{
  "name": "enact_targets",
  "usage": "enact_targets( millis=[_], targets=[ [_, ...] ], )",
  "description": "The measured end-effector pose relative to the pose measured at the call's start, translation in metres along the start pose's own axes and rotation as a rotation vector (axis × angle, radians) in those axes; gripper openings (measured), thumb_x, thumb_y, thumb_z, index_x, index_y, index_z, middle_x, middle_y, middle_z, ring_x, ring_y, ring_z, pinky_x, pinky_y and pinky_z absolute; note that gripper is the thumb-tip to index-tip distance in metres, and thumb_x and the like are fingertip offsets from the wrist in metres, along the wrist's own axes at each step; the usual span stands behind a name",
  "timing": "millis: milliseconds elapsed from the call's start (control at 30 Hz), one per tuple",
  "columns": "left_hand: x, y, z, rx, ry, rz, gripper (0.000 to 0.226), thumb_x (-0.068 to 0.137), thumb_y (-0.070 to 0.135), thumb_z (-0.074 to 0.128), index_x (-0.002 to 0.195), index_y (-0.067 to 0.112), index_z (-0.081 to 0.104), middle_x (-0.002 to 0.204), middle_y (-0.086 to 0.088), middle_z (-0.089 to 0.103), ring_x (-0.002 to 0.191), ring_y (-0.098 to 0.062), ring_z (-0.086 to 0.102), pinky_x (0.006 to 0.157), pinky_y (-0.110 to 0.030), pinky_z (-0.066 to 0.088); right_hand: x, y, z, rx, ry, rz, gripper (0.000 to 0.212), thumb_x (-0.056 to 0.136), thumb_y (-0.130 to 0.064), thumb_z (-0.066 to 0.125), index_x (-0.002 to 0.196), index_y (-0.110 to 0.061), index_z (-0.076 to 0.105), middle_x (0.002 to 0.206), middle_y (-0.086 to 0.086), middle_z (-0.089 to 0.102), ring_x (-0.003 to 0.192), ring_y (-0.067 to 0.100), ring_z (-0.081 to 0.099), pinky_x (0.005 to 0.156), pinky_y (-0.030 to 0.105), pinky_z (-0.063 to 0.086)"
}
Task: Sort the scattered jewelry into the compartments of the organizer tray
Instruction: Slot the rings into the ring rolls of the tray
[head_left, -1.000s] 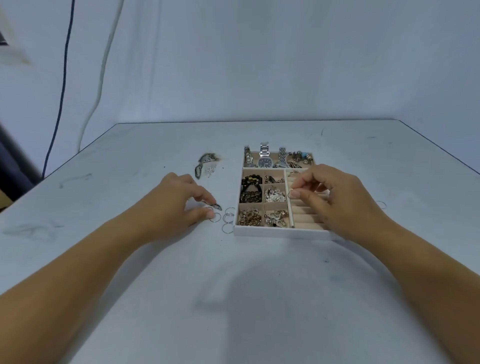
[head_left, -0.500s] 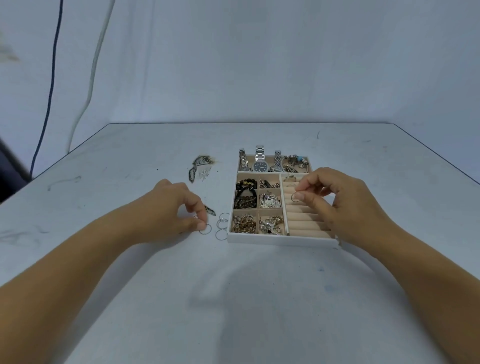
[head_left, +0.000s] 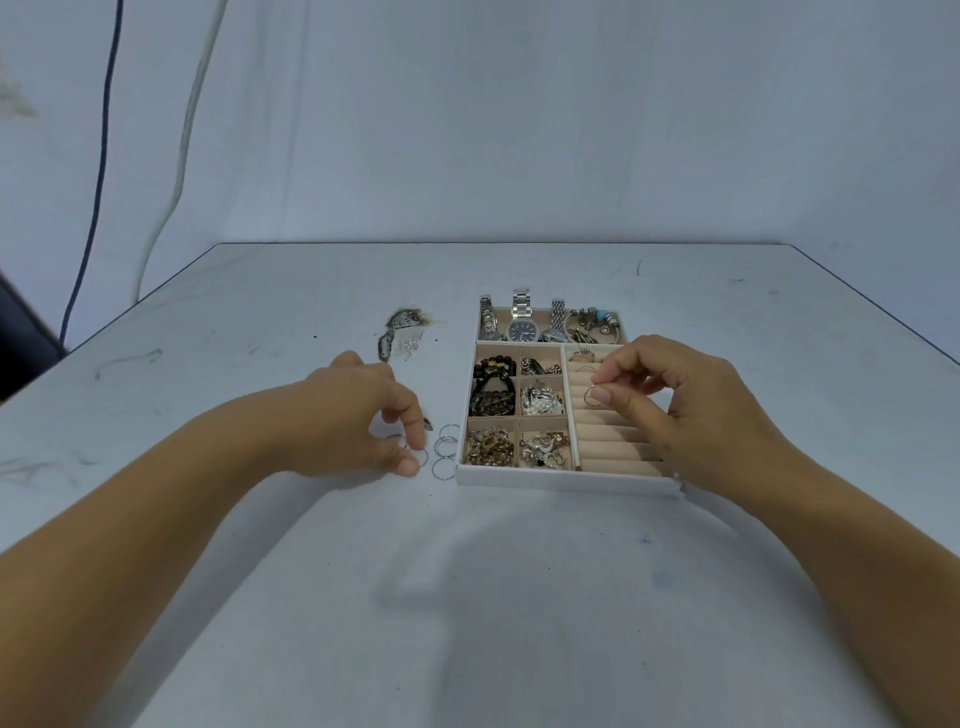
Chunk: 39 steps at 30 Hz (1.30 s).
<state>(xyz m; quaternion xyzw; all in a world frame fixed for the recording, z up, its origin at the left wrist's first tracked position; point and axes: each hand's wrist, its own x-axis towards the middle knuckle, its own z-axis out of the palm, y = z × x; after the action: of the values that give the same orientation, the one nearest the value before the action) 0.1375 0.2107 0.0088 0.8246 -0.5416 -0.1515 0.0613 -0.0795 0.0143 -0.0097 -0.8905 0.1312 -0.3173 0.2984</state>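
A pale, scuffed surface (head_left: 519, 597) fills the view, and a white organizer tray (head_left: 566, 480) sits at its centre with most compartments already filled: watches (head_left: 521, 330) at the far end, beads and chains in the small squares. Your right hand (head_left: 691, 410) hovers over the padded ring rolls (head_left: 618, 447) on the tray's right side. Your left hand (head_left: 358, 415) rests on the surface just left of the tray. Its fingers are curled, and the thumb and forefinger appear to pinch the edge of a wire hoop (head_left: 422, 457) lying there. More loose hoops (head_left: 442, 457) lie between that hand and the tray. Two feathery earrings (head_left: 402, 332) lie farther back. Your right thumb and forefinger pinch a silver ring (head_left: 590, 397), upright above the rolls. The step looks like seating this ring. Next, press it down into a slot between two rolls and let go.
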Motion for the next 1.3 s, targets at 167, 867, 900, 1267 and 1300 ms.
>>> enact_targets(
  millis=[167, 867, 900, 1267, 1300],
  targets=[
    [0.002, 0.005, -0.004, -0.011, -0.06, -0.027, 0.017, 0.074, 0.052, 0.071, 0.081, 0.043, 0.058, 0.097, 0.022, 0.052, 0.102, -0.005, 0.049, 0.086, -0.034, 0.046, 0.002, 0.008, -0.005, -0.081, -0.005, -0.003, 0.007, 0.084, -0.019, 0.067, 0.086, -0.025, 0.065, 0.083, -0.014, 0.063, 0.082, 0.002, 0.057, 0.071, 0.011, 0.044],
    [0.087, 0.096, 0.021, -0.174, 0.5, 0.332, 0.01, 0.085, 0.029, 0.068, 0.092, 0.024, 0.072, 0.083, 0.011, 0.068, 0.075, -0.001, 0.059, 0.071, -0.016, 0.048, 0.008, 0.033, -0.031, -0.152, -0.002, 0.049, 0.006, 0.086, -0.019, 0.067, 0.086, -0.024, 0.064, 0.082, -0.016, 0.061, 0.082, 0.0, 0.055, 0.072, 0.009, 0.041],
    [0.09, 0.096, 0.023, -0.145, 0.516, 0.354, 0.01, 0.085, 0.028, 0.067, 0.092, 0.023, 0.072, 0.083, 0.009, 0.068, 0.075, -0.004, 0.059, 0.072, -0.02, 0.049, 0.008, 0.034, -0.033, -0.143, -0.002, 0.055, 0.006, 0.086, -0.019, 0.066, 0.086, -0.024, 0.064, 0.083, -0.016, 0.061, 0.083, 0.0, 0.055, 0.072, 0.007, 0.04],
    [0.098, 0.095, 0.022, -0.108, 0.415, 0.355, 0.014, 0.086, 0.03, 0.066, 0.095, 0.025, 0.075, 0.081, 0.018, 0.051, 0.077, 0.004, 0.048, 0.067, -0.011, 0.033, 0.009, 0.04, -0.032, -0.131, -0.03, 0.061, 0.004, 0.087, -0.02, 0.066, 0.087, -0.024, 0.065, 0.083, -0.013, 0.063, 0.081, 0.002, 0.056, 0.073, 0.01, 0.042],
    [0.094, 0.094, 0.022, -0.116, 0.417, 0.334, 0.017, 0.087, 0.034, 0.063, 0.099, 0.027, 0.074, 0.083, 0.018, 0.05, 0.08, 0.003, 0.047, 0.068, -0.011, 0.032, 0.009, 0.041, -0.031, -0.136, -0.033, 0.062, 0.003, 0.086, -0.021, 0.066, 0.087, -0.024, 0.066, 0.083, -0.012, 0.064, 0.081, 0.003, 0.056, 0.073, 0.011, 0.042]
  ],
)
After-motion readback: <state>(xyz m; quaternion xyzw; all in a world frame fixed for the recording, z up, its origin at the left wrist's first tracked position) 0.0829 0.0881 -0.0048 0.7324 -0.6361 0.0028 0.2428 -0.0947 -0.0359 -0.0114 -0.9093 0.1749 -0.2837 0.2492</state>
